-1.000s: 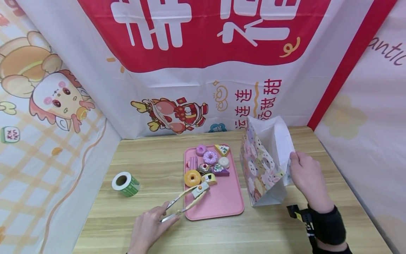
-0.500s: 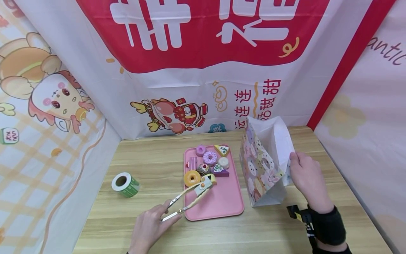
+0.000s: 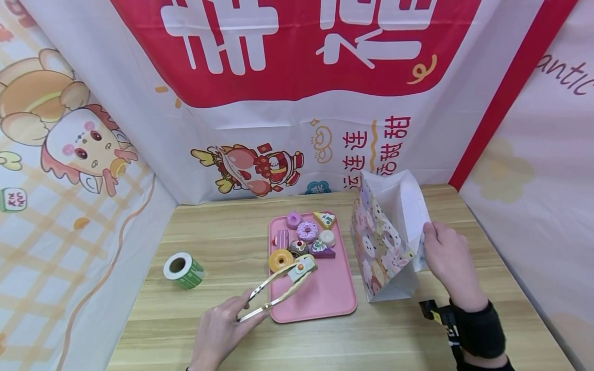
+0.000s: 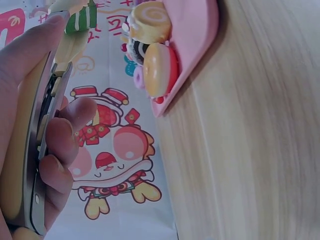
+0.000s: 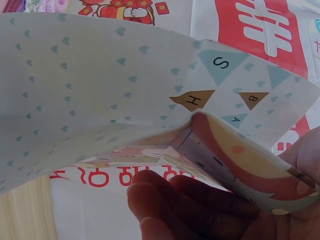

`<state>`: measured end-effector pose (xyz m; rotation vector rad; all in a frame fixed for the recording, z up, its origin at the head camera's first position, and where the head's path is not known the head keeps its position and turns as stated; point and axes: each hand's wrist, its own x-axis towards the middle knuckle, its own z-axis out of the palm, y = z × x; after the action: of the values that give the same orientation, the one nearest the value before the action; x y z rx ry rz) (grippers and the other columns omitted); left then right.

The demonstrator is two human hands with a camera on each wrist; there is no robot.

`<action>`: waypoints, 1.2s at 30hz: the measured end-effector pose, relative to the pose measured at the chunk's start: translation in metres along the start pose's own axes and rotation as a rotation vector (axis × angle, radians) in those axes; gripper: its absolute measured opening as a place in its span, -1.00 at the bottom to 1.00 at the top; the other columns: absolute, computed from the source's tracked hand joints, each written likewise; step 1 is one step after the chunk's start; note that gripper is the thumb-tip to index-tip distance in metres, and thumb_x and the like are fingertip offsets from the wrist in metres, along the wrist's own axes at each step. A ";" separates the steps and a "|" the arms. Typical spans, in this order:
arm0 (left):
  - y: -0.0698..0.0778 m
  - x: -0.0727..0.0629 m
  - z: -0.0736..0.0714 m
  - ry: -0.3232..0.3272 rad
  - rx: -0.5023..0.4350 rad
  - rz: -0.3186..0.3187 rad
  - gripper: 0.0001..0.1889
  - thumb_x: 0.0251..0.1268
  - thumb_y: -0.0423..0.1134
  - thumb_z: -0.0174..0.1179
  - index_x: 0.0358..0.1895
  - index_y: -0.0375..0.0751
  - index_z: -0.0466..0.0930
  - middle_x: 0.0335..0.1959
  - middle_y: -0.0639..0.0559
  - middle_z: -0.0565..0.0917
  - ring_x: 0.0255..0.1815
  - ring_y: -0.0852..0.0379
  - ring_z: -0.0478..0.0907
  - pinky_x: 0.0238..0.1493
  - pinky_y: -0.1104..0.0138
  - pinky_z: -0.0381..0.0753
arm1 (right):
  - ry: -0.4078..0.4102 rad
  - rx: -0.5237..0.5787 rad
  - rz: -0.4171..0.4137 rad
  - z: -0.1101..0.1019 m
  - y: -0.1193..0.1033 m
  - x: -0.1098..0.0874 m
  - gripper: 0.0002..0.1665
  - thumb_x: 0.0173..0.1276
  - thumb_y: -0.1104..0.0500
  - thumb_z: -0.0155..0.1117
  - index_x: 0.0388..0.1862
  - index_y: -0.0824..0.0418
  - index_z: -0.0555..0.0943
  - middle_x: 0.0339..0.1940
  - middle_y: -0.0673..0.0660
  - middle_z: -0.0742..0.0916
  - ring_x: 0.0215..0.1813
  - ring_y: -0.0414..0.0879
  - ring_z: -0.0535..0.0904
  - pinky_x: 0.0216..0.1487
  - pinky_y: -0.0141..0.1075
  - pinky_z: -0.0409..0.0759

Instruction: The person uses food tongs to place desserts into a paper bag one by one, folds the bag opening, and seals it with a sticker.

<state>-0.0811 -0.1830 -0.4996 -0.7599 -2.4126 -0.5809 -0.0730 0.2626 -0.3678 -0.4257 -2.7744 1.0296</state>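
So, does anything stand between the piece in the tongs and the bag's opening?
Yes: the patterned side of the bag rises between the piece and the opening. Otherwise, only bare tray and table lie between.

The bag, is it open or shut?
Open: in the head view, the bag gapes at the top, and the right hand grips its rim.

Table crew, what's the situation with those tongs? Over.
Left hand grips tongs, pinching small cake over pink tray. Right hand holds open paper bag by edge. Possibly in the way: bag side facing tray.
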 end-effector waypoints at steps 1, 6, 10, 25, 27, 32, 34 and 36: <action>0.001 0.001 0.000 0.006 -0.001 0.004 -0.43 -0.17 0.18 0.54 -0.01 0.06 0.73 -0.54 0.39 0.54 -0.67 0.54 0.27 -0.74 0.51 0.29 | -0.001 0.001 0.001 0.000 0.000 0.000 -0.33 0.65 -0.02 -0.34 0.16 0.56 0.45 -0.16 0.43 0.61 -0.33 0.16 0.55 -0.49 -0.19 0.46; 0.003 0.005 -0.002 0.010 -0.018 0.007 -0.42 -0.17 0.18 0.54 0.00 0.04 0.73 -0.51 0.37 0.57 -0.66 0.55 0.29 -0.73 0.53 0.30 | 0.001 0.002 0.000 0.000 0.000 0.000 -0.33 0.65 -0.02 -0.34 0.16 0.56 0.45 -0.17 0.43 0.61 -0.34 0.15 0.55 -0.49 -0.19 0.47; 0.005 0.008 -0.003 -0.014 -0.020 -0.002 -0.43 -0.11 0.20 0.50 0.01 0.03 0.73 -0.50 0.34 0.60 -0.67 0.53 0.31 -0.71 0.53 0.34 | 0.000 0.003 0.000 0.000 0.000 0.000 -0.33 0.65 -0.01 -0.34 0.17 0.57 0.44 -0.17 0.43 0.61 -0.32 0.15 0.55 -0.47 -0.19 0.47; 0.016 0.022 -0.007 0.009 -0.061 0.004 -0.41 -0.11 0.20 0.51 0.04 0.03 0.72 -0.48 0.21 0.69 -0.68 0.51 0.35 -0.70 0.53 0.36 | 0.003 -0.005 0.001 0.000 -0.001 0.000 -0.34 0.65 -0.01 -0.33 0.15 0.57 0.45 -0.17 0.44 0.61 -0.31 0.17 0.54 -0.46 -0.17 0.47; 0.018 0.024 -0.007 0.011 -0.063 0.005 -0.41 -0.11 0.20 0.51 0.03 0.02 0.73 -0.48 0.19 0.70 -0.69 0.50 0.36 -0.70 0.54 0.37 | -0.004 -0.001 0.005 0.000 -0.001 0.000 -0.33 0.65 -0.02 -0.34 0.16 0.57 0.44 -0.16 0.44 0.61 -0.31 0.16 0.54 -0.46 -0.18 0.48; 0.024 0.031 -0.010 0.023 -0.077 0.015 -0.43 -0.09 0.19 0.51 0.02 -0.01 0.73 -0.46 0.16 0.72 -0.69 0.45 0.43 -0.70 0.54 0.39 | -0.015 0.009 0.014 0.000 -0.001 0.000 -0.33 0.65 -0.03 -0.34 0.17 0.56 0.44 -0.16 0.43 0.61 -0.34 0.14 0.55 -0.48 -0.19 0.47; 0.028 0.036 -0.011 0.033 -0.092 0.021 -0.43 -0.07 0.18 0.50 0.03 -0.03 0.73 -0.46 0.14 0.72 -0.70 0.43 0.45 -0.71 0.53 0.38 | -0.014 0.010 0.014 0.000 -0.001 -0.001 -0.32 0.65 -0.03 -0.34 0.17 0.56 0.45 -0.16 0.43 0.61 -0.34 0.13 0.55 -0.49 -0.20 0.47; 0.032 0.041 -0.013 0.040 -0.111 0.022 -0.42 -0.05 0.17 0.50 0.04 -0.07 0.72 -0.46 0.12 0.73 -0.70 0.43 0.44 -0.72 0.55 0.35 | -0.013 0.010 0.014 0.000 -0.001 -0.001 -0.32 0.65 -0.04 -0.34 0.17 0.55 0.45 -0.16 0.43 0.61 -0.35 0.13 0.55 -0.49 -0.20 0.48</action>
<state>-0.0853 -0.1498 -0.4575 -0.8124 -2.3479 -0.7197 -0.0721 0.2616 -0.3668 -0.4396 -2.7802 1.0521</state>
